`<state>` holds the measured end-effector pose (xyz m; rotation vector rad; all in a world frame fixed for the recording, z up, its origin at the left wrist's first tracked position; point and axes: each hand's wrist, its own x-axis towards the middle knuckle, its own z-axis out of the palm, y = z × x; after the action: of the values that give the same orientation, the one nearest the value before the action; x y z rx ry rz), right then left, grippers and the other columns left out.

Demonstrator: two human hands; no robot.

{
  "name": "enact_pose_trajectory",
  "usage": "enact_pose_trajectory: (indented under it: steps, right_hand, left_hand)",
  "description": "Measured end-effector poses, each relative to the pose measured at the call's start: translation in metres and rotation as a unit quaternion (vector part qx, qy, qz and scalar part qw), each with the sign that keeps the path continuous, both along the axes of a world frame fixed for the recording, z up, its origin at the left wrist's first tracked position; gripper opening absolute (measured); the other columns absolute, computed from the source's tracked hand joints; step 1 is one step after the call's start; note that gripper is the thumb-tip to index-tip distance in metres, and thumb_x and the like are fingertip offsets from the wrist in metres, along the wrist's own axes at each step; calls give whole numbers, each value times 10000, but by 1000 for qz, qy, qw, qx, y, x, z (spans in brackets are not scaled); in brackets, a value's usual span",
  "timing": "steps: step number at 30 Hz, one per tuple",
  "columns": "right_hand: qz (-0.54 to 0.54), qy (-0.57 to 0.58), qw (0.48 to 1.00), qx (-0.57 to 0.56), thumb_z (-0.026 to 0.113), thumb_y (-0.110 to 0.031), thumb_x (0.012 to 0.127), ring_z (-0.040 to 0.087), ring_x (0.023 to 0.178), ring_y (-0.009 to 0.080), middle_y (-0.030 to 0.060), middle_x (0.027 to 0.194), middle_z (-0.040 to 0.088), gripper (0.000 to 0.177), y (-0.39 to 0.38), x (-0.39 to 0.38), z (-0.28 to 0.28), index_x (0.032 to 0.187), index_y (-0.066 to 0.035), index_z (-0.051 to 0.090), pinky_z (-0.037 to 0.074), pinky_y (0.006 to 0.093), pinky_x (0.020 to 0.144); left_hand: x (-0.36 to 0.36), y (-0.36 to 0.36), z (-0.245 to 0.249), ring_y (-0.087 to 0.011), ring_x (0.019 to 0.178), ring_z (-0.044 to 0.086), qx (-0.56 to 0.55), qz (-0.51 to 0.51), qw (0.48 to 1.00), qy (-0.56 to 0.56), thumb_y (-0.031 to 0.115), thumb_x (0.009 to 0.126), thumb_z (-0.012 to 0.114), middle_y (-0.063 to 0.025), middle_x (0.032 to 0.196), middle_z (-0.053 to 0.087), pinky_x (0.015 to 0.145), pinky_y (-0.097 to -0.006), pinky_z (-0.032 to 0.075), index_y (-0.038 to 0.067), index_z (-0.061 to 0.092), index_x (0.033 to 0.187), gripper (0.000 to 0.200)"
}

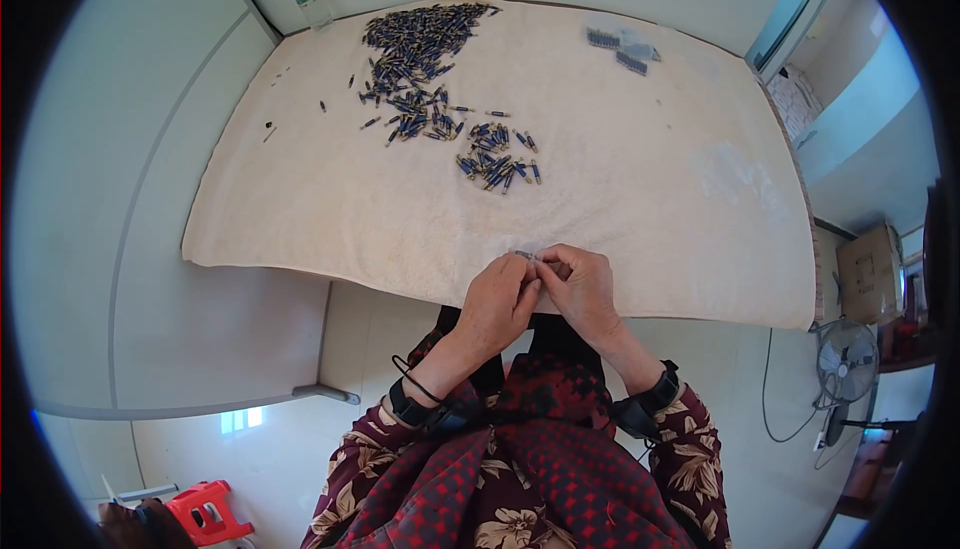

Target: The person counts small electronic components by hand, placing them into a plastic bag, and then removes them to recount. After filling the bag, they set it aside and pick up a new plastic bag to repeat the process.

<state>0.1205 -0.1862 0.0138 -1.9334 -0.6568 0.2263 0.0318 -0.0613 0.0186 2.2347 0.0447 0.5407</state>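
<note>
At the table's front edge, my left hand (497, 299) and my right hand (582, 291) meet with their fingertips pinched together. Between them shows a bit of a small clear plastic packet (524, 254) with something dark in it; most of it is hidden by my fingers. Beyond my hands lies a small group of dark blue, brass-ended cylindrical pieces (495, 161), loosely scattered. Farther back spreads a large pile of the same pieces (420, 39).
A cream cloth (650, 179) covers the table. At the back right lie clear packets with rows of dark pieces (617, 47). A plastic bottle (311, 1) stands at the back left. On the floor are a fan (847, 361), a cardboard box (870, 274) and a red stool (208, 513).
</note>
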Motion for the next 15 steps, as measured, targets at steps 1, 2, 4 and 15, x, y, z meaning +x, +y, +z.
enact_pose_trajectory:
  steps: [1,2,4,15]
  right_hand:
    - [-5,4,1000,-4,696,-96,805,662,593,180,87,696,676,57,0,-1,2,849,-60,694,500,269,563]
    - [-1,2,1000,-7,696,-96,805,662,593,180,87,696,676,57,0,-1,3,849,-60,694,500,269,563]
    - [-7,-11,1000,-22,694,-91,814,646,567,160,88,674,668,57,-1,-1,5,846,-44,689,487,261,547]
    - [6,31,999,27,679,-49,854,421,510,-2,-54,581,542,68,3,4,2,860,19,683,338,191,452]
  left_hand:
    - [-4,0,-1,-300,686,567,-18,-1,1000,-11,25,808,630,-146,801,553,591,-363,444,7,540,896,127]
    - [-8,1,-2,-305,699,568,-35,-2,999,-23,20,804,632,-147,822,557,594,-366,447,6,548,907,133]
    - [-12,3,-4,-309,712,569,-55,1,998,-38,15,801,633,-148,844,560,598,-369,450,5,556,918,141]
    - [-24,14,-10,-304,960,539,126,107,985,-44,8,732,674,-127,1023,596,825,-384,417,16,635,1082,352]
